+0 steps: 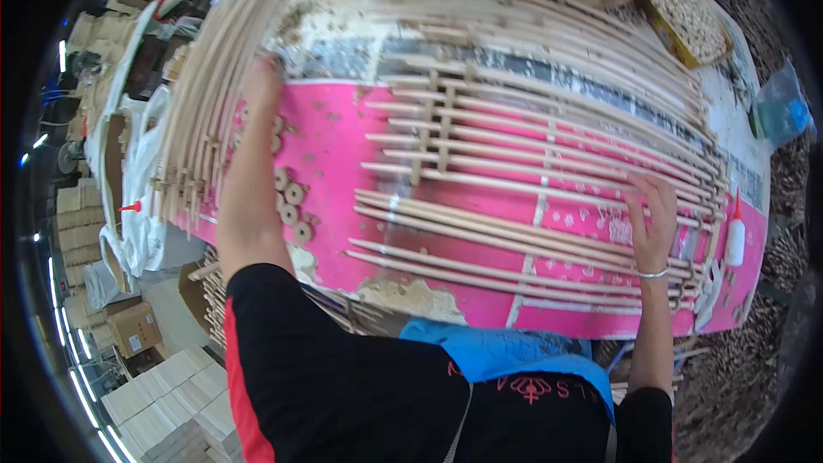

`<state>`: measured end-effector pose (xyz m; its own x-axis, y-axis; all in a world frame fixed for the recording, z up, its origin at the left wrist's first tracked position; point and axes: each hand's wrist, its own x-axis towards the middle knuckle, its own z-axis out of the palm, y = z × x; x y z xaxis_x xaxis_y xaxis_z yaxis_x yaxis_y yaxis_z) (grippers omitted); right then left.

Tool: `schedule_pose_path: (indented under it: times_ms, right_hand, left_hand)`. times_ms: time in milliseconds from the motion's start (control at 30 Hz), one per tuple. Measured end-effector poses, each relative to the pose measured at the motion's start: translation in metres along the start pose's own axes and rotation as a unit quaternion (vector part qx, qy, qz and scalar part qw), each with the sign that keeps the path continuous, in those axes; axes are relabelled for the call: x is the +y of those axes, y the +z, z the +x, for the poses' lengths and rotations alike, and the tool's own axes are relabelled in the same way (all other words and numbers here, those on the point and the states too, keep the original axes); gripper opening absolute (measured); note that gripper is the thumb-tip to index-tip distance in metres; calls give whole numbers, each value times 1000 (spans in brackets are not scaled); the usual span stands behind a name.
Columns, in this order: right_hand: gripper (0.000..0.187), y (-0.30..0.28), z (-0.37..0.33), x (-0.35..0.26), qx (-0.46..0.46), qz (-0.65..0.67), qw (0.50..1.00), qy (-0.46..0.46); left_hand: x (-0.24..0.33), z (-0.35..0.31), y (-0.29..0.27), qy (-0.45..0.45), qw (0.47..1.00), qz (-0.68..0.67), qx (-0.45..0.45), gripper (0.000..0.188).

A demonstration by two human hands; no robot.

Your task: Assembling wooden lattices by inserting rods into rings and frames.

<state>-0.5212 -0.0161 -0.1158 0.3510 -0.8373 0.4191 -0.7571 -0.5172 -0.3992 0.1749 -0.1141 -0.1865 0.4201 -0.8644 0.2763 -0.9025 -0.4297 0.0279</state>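
The right hand [655, 221] is resting with fingers spread over wooden rods [540, 162] that are lying in rows across the pink-covered table [333, 141], while the left hand [264, 77] is hovering or touching, I cannot tell which, beside a rod bundle [206, 94], its blurred grip staying unreadable; wooden rings [292, 194] are lying nearby
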Motion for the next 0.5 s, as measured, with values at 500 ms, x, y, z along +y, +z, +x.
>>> schedule_pose_path:
  times_ms: [500]
  right_hand:
    - [16,8,-37,-37,-195,120,973,22]
  left_hand:
    - [89,-219,-119,-102,797,-588,-93,36]
